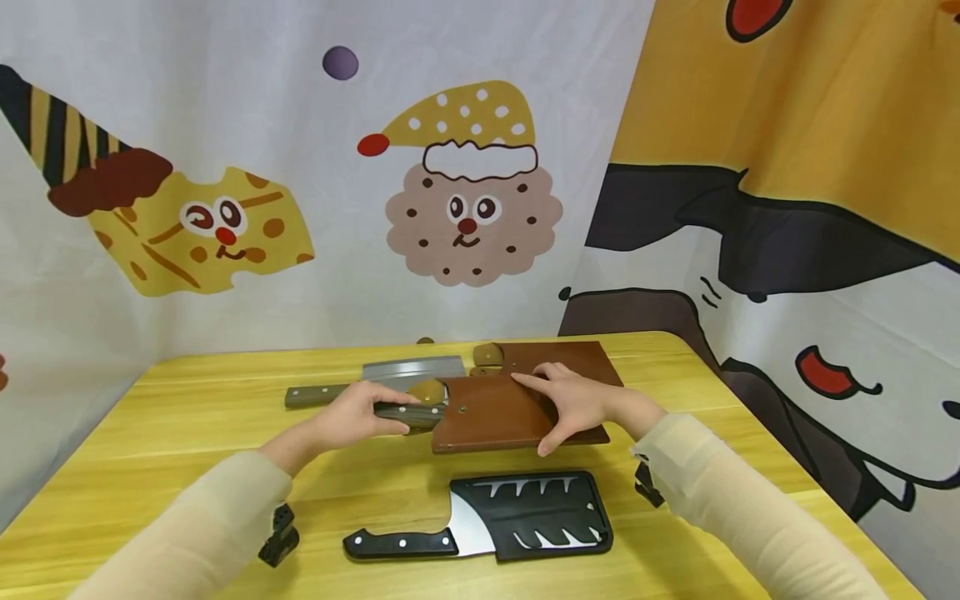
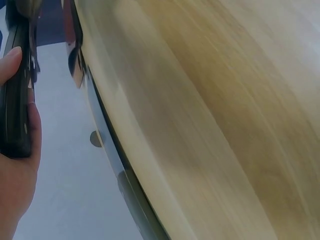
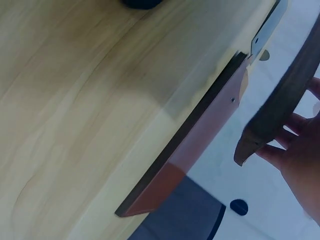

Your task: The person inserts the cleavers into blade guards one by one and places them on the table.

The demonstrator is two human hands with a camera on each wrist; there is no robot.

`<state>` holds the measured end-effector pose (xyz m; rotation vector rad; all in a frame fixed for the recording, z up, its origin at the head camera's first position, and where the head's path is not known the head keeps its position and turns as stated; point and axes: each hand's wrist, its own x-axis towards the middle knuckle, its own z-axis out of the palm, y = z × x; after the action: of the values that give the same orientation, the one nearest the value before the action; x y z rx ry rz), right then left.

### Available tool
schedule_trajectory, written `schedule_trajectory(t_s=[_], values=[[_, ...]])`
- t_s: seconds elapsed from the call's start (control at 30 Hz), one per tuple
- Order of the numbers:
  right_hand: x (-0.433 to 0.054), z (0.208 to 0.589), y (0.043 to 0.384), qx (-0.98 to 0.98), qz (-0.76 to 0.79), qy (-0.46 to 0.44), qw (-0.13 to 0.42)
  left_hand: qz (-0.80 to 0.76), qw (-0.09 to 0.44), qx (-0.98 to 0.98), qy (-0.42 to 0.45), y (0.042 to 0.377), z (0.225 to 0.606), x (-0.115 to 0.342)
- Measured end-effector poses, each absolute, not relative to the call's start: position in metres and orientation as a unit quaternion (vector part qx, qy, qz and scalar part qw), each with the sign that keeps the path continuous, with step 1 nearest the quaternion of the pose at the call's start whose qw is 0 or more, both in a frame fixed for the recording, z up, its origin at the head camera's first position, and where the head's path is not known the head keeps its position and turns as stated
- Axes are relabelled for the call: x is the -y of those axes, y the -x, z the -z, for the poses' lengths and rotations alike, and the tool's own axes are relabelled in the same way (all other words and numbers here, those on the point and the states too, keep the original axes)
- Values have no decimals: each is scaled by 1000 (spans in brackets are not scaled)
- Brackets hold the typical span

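My left hand [image 1: 356, 417] grips the dark riveted handle [image 2: 16, 110] of a cleaver whose blade sits in a brown leather sheath [image 1: 491, 417]. A tan strap [image 1: 427, 392] shows near the handle, with a sliver of metal beside it. My right hand [image 1: 581, 400] spans the sheath, thumb at its near edge and fingers at the far one. The sheathed cleaver is held above the table; its underside [image 3: 287, 95] shows in the right wrist view. Behind it lie a bare-bladed cleaver [image 1: 412, 367] with an olive handle and a second brown sheath [image 1: 592, 358].
Nearest me on the yellow wood-grain table [image 1: 187, 492] lies a cleaver with a black handle [image 1: 401, 544], its blade in a black plastic guard [image 1: 536, 512]. A curtain with cartoon prints [image 1: 472, 225] hangs behind the table and along its right side.
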<state>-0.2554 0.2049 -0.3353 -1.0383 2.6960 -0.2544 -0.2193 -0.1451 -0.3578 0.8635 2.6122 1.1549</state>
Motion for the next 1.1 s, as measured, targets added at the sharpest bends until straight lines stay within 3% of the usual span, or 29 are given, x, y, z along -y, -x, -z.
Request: schedule_trajectory(t_s=[0.5, 1.1], values=[[-193, 340, 259, -919, 73, 367, 128, -395, 88, -869, -283, 224, 363, 140], [-187, 370, 265, -924, 51, 348, 153, -377, 89, -874, -294, 235, 395, 142]])
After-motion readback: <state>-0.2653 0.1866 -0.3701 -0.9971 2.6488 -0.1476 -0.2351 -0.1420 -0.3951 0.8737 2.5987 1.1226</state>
